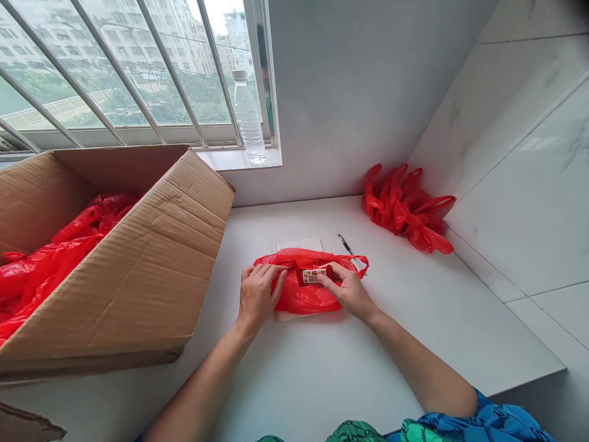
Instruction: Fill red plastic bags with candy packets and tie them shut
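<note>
Right fingers [329, 283] pinch small packet [310, 276] over red bag [306, 301]; left fingers [269, 269] touch bag's left end.

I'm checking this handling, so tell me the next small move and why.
Perhaps the right hand should ease its pinch on the red-wrapped packet: the packet is already over the red plastic bag, whose left end the left hand holds.

White tabletop [350, 368], cardboard box [138, 264], pen [344, 243], paper [299, 245], crumpled red bags [402, 210]

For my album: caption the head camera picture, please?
Right hand holds a small oblong red packet; left hand touches a thin red plastic bag.
</note>
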Motion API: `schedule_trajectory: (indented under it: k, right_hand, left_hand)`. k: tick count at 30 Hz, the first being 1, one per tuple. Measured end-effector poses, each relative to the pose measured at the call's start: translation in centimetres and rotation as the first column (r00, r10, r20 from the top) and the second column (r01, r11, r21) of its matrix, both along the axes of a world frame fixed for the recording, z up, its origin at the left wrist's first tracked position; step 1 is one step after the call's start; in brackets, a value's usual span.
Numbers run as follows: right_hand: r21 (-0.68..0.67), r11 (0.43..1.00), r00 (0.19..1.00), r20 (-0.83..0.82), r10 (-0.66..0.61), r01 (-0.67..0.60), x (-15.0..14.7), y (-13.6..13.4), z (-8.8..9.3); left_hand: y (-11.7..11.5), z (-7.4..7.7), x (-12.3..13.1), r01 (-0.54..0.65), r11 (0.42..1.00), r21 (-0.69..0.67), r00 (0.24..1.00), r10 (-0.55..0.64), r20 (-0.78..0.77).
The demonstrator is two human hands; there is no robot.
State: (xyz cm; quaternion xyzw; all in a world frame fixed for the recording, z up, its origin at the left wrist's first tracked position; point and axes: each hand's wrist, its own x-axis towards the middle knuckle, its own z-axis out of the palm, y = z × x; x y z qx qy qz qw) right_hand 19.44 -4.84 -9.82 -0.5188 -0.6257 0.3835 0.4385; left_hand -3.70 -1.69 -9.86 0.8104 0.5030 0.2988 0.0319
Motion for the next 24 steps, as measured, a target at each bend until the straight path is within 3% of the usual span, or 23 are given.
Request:
schedule_trajectory:
  k: [5,11,21,24]
  right_hand:
    - [0.124,0.991,0.986,0.152,-0.071,0.052,0.9,0.3,-0.3]
    - [0.183,0.981,0.954,0.278,-0.109,0.059,0.9,0.7,-1.6]
    - [0.189,0.981,0.931,0.350,-0.108,0.043,0.9,0.9,-2.0]
    - [0.198,0.979,0.928,0.356,-0.109,0.039,0.9,0.9,-2.0]
  left_hand:
    - [0.7,-1.1,-0.9,-0.115,0.993,-0.016,0.985,0.112,-0.133]
    - [1.1,-2.2,-1.1,-0.115,0.993,-0.021,0.982,0.110,-0.151]
    - [0.7,-0.8,-1.1,-0.085,0.985,0.152,0.996,0.082,0.028]
    - [0.2,-0.4,-0.7,-0.059,0.987,0.148,0.990,0.039,0.134]
